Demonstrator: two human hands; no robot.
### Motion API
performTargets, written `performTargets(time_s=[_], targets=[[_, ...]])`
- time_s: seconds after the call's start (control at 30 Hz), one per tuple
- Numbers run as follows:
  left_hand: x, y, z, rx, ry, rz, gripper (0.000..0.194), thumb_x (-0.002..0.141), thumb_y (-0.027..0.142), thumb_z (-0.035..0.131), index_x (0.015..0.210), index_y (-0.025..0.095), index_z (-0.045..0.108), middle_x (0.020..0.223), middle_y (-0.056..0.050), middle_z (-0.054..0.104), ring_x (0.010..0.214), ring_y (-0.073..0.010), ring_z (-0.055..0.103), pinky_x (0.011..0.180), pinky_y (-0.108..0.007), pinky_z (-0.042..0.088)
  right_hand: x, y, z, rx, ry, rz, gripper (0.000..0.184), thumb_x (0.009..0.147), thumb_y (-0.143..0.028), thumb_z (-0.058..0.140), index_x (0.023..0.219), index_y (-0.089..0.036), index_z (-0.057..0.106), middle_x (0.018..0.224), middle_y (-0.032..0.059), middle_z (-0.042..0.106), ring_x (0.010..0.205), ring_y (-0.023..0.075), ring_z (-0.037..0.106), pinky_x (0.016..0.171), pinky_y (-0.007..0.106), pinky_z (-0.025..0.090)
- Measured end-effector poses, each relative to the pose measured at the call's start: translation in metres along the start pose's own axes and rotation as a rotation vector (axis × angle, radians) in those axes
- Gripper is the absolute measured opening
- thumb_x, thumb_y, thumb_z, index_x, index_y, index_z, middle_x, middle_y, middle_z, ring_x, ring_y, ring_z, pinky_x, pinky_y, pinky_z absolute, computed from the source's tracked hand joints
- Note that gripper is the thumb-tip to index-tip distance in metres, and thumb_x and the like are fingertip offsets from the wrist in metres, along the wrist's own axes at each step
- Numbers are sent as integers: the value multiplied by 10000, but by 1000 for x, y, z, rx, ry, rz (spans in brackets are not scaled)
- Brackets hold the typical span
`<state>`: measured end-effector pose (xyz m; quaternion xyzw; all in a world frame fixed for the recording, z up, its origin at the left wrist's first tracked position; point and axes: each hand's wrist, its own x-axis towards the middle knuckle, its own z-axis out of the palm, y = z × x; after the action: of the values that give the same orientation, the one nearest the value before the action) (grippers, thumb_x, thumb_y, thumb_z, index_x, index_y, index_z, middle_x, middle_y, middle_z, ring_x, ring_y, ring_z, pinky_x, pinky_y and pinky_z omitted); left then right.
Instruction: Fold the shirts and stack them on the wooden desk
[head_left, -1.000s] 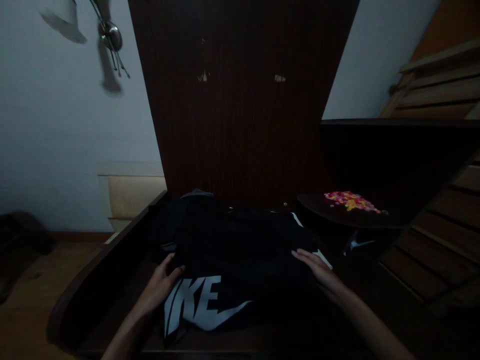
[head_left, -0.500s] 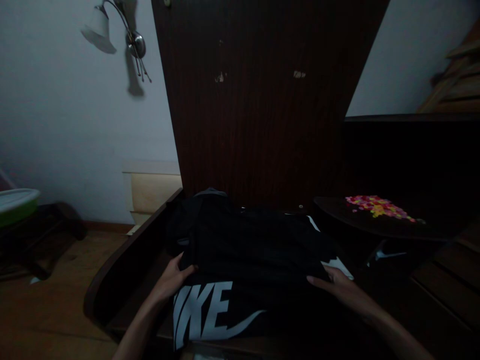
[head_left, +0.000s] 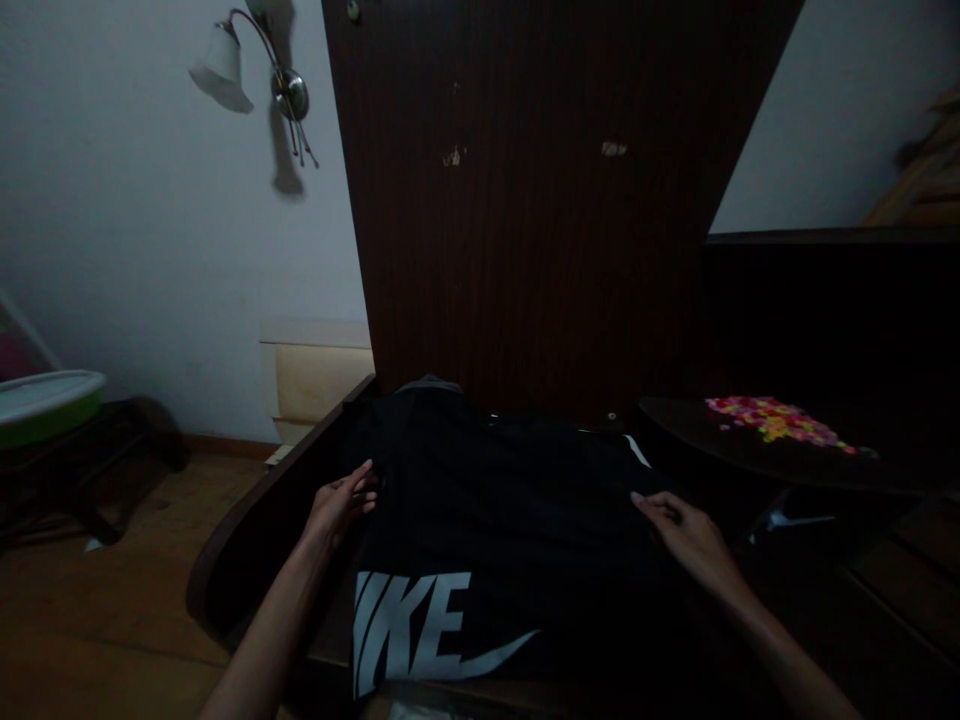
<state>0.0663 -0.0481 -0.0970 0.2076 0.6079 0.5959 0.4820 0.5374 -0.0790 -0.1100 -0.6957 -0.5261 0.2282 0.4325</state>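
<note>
A black shirt point(head_left: 510, 500) with large white letters and a swoosh lies spread on a dark wooden seat point(head_left: 255, 530). My left hand point(head_left: 339, 508) is at the shirt's left edge, its fingers stretched and slightly apart, with no cloth visibly gripped. At the right edge, my right hand point(head_left: 690, 540) has thumb and forefinger close together on the dark cloth. Low light hides the exact fold of fabric there. A white strip shows on the shirt's far right part, and the grey collar lies at the far left.
Colourful small pieces point(head_left: 780, 422) lie on a dark rounded surface point(head_left: 675, 425) to the right. Behind the shirt rises a tall dark wooden panel point(head_left: 555, 250). A green-and-white basin point(head_left: 52, 405) stands on a low stand at left. A lamp point(head_left: 225, 70) hangs on the wall.
Both hands have moved farther up along the shirt's sides. The left fingers have come off the cloth fold. White cloth beside my right hand no longer shows. The view has shifted slightly left.
</note>
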Motion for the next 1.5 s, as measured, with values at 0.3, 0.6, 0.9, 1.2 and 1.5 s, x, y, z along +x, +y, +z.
performTargets(time_s=[0.3, 0.6, 0.9, 1.2, 1.5], targets=[[2, -1, 17, -315, -41, 34, 260, 650, 140, 818, 653, 128, 558, 536, 55, 533, 422, -36, 480, 410, -131, 383, 41, -28, 15, -44, 75, -146, 418, 695, -602, 559, 621, -204, 665, 575, 36, 649, 562, 190, 582, 545, 275, 389], [11, 8, 43, -268, 36, 281, 404, 552, 223, 852, 715, 186, 484, 573, 86, 488, 488, -73, 512, 491, -176, 430, 57, -7, 46, -83, -3, -173, 518, 657, -732, 514, 578, -230, 611, 555, 18, 616, 576, 190, 566, 563, 277, 386], [8, 9, 47, 789, -225, 1167, 283, 779, 175, 502, 952, 212, 723, 1197, -89, 588, 1154, -260, 541, 1041, -449, 428, 51, 4, 49, -78, -97, -249, 546, 669, -763, 512, 616, -230, 616, 567, -3, 581, 572, 163, 524, 571, 259, 388], [6, 14, 48, 1151, -400, 1239, 358, 775, 273, 537, 1088, 165, 671, 1309, -123, 577, 1213, -310, 500, 1051, -506, 405, 50, 4, 50, -54, -106, -245, 498, 697, -703, 508, 618, -222, 611, 572, -6, 563, 581, 158, 516, 577, 253, 393], [36, 26, 101, 1352, -204, 1318, 459, 889, 321, 456, 1239, 71, 617, 1404, -193, 523, 1357, -335, 410, 1127, -476, 336, 47, 5, 49, -232, 50, -310, 596, 790, -744, 384, 594, -220, 588, 542, 11, 566, 533, 141, 509, 539, 238, 368]])
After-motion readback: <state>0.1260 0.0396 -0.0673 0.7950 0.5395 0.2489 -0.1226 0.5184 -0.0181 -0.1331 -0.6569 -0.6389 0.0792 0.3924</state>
